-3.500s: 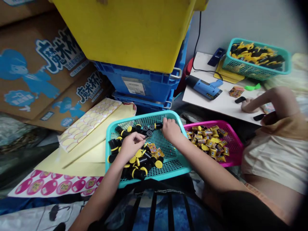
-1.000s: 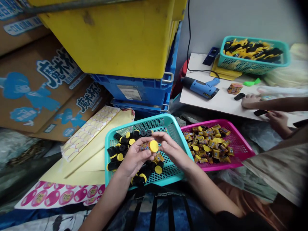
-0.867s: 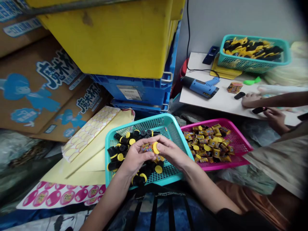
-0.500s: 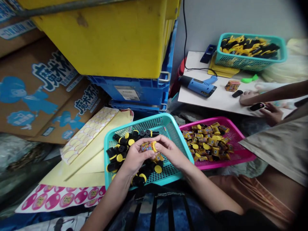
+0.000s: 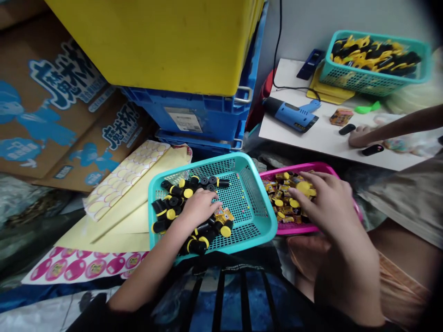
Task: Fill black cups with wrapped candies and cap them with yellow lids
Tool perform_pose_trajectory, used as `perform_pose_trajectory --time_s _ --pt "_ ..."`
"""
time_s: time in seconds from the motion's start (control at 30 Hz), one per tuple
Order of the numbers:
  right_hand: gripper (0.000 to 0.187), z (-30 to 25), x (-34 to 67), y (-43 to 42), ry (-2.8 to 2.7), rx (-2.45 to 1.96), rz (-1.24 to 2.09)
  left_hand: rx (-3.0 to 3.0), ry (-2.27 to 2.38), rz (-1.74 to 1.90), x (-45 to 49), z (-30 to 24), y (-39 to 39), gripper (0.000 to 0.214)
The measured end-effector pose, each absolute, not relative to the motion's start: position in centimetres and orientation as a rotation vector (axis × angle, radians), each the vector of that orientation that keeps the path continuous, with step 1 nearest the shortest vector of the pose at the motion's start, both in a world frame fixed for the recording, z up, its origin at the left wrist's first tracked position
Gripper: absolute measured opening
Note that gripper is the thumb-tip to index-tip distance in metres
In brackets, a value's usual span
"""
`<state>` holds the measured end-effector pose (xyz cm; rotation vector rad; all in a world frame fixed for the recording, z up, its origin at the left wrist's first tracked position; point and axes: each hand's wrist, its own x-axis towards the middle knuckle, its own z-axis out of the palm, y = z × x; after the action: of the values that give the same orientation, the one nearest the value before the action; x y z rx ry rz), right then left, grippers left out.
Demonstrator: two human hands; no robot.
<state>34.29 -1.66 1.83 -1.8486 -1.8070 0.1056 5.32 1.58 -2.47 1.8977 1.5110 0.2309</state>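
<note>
Inside the teal basket [image 5: 268, 226] lie small black containers with yellow lids [image 5: 197, 244]. My left hand [image 5: 202, 207] reaches down among them, palm down with fingers extended; no held object shows, and the underside of the hand is hidden. Beside its fingertips are small printed labels or wrapped pieces [image 5: 224, 214]. My right hand [image 5: 327, 198] is over the pink basket [image 5: 304, 228], thumb and fingers spread. A yellow-lidded container [image 5: 304, 188] shows between them, seemingly loose. Several labelled containers with yellow lids [image 5: 282, 196] fill that basket.
Yellow [image 5: 166, 46] and blue crates [image 5: 187, 115] stand stacked ahead. Printed cartons [image 5: 62, 120] and sticker sheets [image 5: 93, 267] lie left. A white table [image 5: 290, 74] at right carries a blue heat gun [image 5: 290, 114] and another teal basket [image 5: 367, 76]. A co-worker's hand [image 5: 360, 136] rests there.
My hands have parted. The labelled container they held together left the teal basket as my right hand moved right, over the pink basket. My left hand lowered onto the black containers.
</note>
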Motion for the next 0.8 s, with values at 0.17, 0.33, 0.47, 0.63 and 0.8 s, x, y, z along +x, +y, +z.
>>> perform_pose_trajectory --time_s 0.17,0.33,0.47,0.63,0.8 --pt "0.033 0.9 30.7 -1.0 -1.942 -1.662 0.451 1.976 1.526 0.104 5.7 -5.0 1.8 0.027" --pt "0.019 0.1 26.4 -0.1 -1.995 -1.525 0.721 1.797 1.503 0.188 3.9 -4.2 1.8 0.025" --pt "0.02 -2.5 24.1 -0.4 -2.494 -1.237 1.091 1.506 1.542 0.403 1.9 -3.0 1.3 0.017" --pt "0.054 -5.2 22.4 -1.7 -2.784 -1.118 1.258 1.414 1.588 0.592 0.3 -1.6 0.7 0.01" --pt "0.036 -3.6 23.7 -0.8 -2.509 -1.132 1.236 1.211 1.597 0.716 0.1 0.4 0.3 0.043"
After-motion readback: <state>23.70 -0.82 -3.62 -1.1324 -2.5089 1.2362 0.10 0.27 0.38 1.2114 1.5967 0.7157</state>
